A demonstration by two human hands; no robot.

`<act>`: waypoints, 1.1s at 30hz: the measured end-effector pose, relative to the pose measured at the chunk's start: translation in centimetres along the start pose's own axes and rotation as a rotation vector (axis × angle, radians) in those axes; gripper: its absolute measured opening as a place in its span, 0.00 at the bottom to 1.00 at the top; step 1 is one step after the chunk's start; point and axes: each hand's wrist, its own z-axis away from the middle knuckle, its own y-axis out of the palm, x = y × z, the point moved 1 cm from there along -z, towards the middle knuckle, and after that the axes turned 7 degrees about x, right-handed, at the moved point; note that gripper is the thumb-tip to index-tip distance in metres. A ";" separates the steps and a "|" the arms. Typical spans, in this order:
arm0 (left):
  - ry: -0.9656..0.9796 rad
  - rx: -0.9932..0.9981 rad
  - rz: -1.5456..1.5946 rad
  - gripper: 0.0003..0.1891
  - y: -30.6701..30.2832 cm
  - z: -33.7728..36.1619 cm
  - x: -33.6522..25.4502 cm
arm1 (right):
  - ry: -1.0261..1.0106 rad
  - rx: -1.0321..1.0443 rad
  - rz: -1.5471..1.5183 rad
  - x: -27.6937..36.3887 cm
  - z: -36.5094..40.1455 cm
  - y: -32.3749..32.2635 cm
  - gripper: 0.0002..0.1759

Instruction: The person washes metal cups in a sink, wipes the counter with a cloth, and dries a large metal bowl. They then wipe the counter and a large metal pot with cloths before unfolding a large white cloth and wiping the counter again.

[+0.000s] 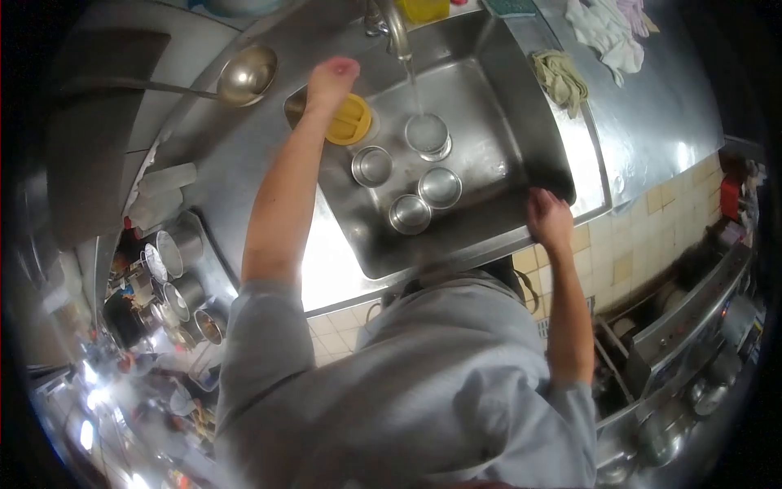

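Note:
My left hand (332, 81) is raised over the sink's far left corner, just above a container with a yellow lid (349, 121). Its fingers look bunched together, and I cannot make out anything in them. At the sink's near right corner is my right hand (550, 216), with its fingers curled in and no object showing. Water from the faucet (397, 37) runs into a metal cup (427, 132) that seems to stand on another round metal piece. More metal cups stand on the sink floor, among them a left one (372, 167), a right one (441, 188) and a near one (410, 214).
The steel sink (546, 122) is set into a metal counter. A large ladle (248, 75) lies at the left, with its handle pointing left. A greenish cloth (560, 79) and a white cloth (607, 37) lie on the right. Metal pots (181, 248) stand lower left.

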 end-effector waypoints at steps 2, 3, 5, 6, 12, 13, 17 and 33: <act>-0.022 0.005 0.045 0.12 0.4 -0.4 -0.1 | -0.025 -0.036 0.013 -0.2 0.2 0.0 0.09; -0.011 0.008 0.070 0.13 0.6 -1.0 0.0 | -0.017 -0.034 0.014 -0.4 0.3 0.1 0.09; -0.003 0.015 0.096 0.14 1.2 -2.2 0.3 | -0.006 0.022 0.029 -0.7 0.1 0.3 0.10; -0.003 0.035 0.204 0.16 1.4 -2.7 -0.1 | -0.001 0.026 0.028 -0.6 -0.1 0.3 0.10; 0.071 0.052 0.314 0.21 4.2 -3.2 -3.0 | 0.034 0.024 0.031 -0.4 -0.1 0.3 0.11; 0.027 0.033 0.338 0.21 4.5 -2.8 -3.9 | 0.027 0.014 0.022 -0.4 -0.1 0.4 0.11; 0.059 0.019 0.268 0.20 5.1 -3.2 -4.3 | 0.021 0.017 0.033 -0.2 -0.2 0.1 0.12; -0.131 0.248 0.471 0.39 7.2 -3.6 -2.8 | 0.289 -0.348 -0.576 -4.8 12.9 -2.8 0.13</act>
